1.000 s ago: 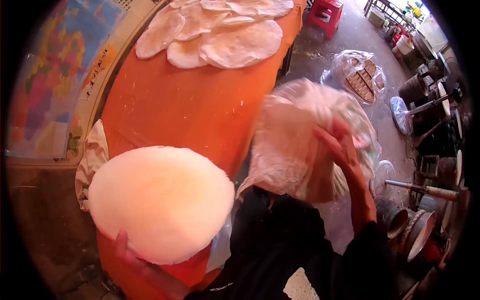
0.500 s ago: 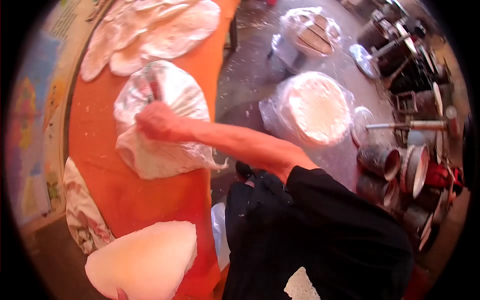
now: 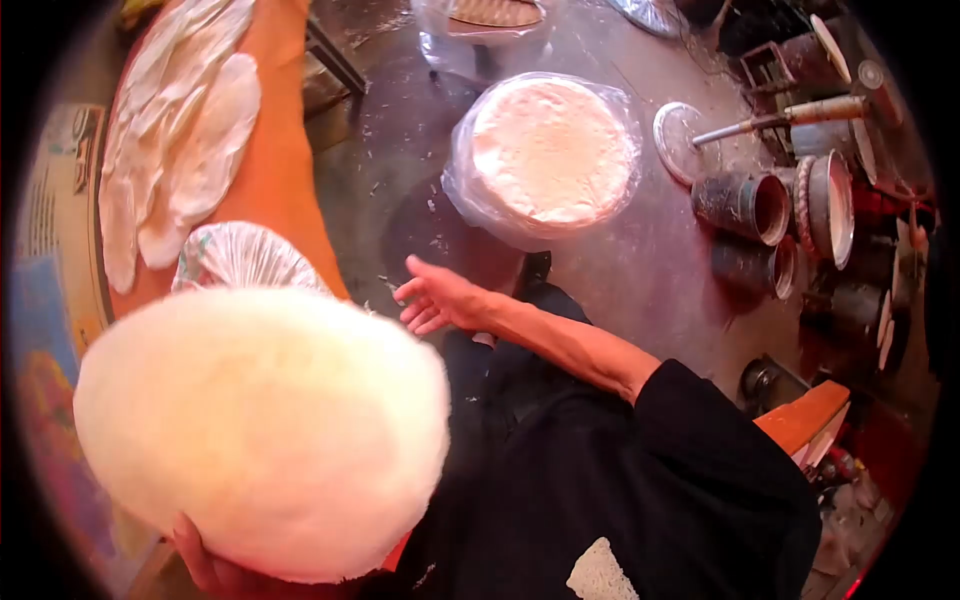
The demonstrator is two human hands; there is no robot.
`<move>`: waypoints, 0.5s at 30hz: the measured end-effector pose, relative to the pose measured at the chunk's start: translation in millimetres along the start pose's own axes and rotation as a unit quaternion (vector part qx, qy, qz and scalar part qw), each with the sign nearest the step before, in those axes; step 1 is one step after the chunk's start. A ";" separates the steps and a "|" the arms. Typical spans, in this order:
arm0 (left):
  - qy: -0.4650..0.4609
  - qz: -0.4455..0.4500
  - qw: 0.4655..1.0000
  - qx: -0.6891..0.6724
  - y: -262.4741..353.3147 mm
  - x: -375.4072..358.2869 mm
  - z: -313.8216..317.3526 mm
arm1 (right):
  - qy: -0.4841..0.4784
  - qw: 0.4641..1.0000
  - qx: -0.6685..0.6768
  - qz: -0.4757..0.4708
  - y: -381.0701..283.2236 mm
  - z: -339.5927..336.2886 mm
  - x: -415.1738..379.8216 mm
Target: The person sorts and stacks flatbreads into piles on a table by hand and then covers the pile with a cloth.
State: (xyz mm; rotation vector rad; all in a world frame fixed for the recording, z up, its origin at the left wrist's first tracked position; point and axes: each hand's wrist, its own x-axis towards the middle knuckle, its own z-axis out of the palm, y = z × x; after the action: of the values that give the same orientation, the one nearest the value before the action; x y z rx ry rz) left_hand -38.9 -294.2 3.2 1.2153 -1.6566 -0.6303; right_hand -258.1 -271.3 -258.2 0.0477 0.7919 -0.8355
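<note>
Head view, looking down over a black-sleeved person. Left hand (image 3: 205, 560) sits at the bottom edge, under a thick round stack of white flatbreads (image 3: 265, 430); only a few fingertips show below the stack's rim, cupped up against it and bearing it. Stack is held up close to the camera, tilted a little, covering much of the lower left and hiding part of the orange surface (image 3: 275, 170).

Right hand (image 3: 435, 298) is out in front, palm half up, fingers spread and loose, holding nothing, touching nothing. It hangs over the grey floor (image 3: 640, 280), just right of the surface's edge.

On the surface, just beyond the held stack, lies a crumpled clear plastic bag (image 3: 235, 258) with something pale inside. Further up the surface, several thin white dough rounds (image 3: 175, 140) lie overlapping along the left edge. A printed map sheet (image 3: 45, 300) runs along the far left.

On the floor, beyond the right hand, a second round stack of flatbreads wrapped in clear plastic (image 3: 550, 150). Another bagged item (image 3: 490, 15) at the top edge, cut off. To the right, dusty metal tins (image 3: 745, 205) lying on their sides, a round lid (image 3: 678, 140), and a wooden-handled tool (image 3: 800, 112) resting across them.
</note>
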 end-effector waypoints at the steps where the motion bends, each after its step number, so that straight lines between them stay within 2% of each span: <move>1: -0.018 0.016 1.000 -0.016 8.9 6.4 25.7 | -0.076 0.992 0.099 -0.015 -7.0 -20.7 -1.7; 2: -0.038 0.035 0.998 -0.028 19.4 10.2 51.5 | -0.151 0.968 0.196 -0.031 -11.9 -42.1 -4.3; 4: -0.073 0.083 0.993 -0.039 40.4 16.3 103.0 | -0.207 0.929 0.290 -0.100 -48.8 -53.9 -58.6; 5: -0.089 0.115 0.989 -0.036 49.1 18.1 127.6 | -0.149 0.922 0.320 -0.161 -61.3 -64.8 -79.2; 7: -0.113 0.227 0.967 0.011 64.0 20.6 172.6 | -0.140 0.880 0.352 -0.285 -77.8 -113.0 -104.4; 9: -0.151 0.292 0.944 0.034 61.6 23.3 206.5 | -0.125 0.831 0.394 -0.373 -95.4 -150.7 -150.9; 10: -0.216 0.261 0.941 -0.018 47.7 24.8 214.7 | -0.189 0.828 0.384 -0.364 -95.9 -181.7 -169.7; 11: -0.275 0.223 0.933 -0.067 33.8 26.3 222.7 | -0.156 0.833 0.385 -0.364 -106.6 -192.4 -199.6; 12: -0.344 0.084 0.921 -0.159 35.1 33.5 246.9 | -0.156 0.831 0.391 -0.365 -109.4 -216.4 -216.9; 13: -0.375 -0.066 0.892 -0.242 36.3 40.7 271.3 | -0.066 0.872 0.312 -0.371 -113.0 -243.1 -231.7; 14: -0.391 -0.203 0.853 -0.281 33.9 44.7 296.1 | 0.027 0.900 0.225 -0.372 -119.7 -262.7 -239.7; 15: -0.378 -0.341 0.802 -0.313 31.3 48.7 320.8 | 0.030 0.899 0.229 -0.372 -128.4 -274.5 -242.1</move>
State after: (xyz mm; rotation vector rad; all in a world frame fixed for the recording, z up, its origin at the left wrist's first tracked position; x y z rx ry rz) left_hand -344.2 -367.0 -84.7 1.0758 -1.3293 -2.1578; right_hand -611.5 -111.5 -266.0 0.1969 0.6499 -1.7512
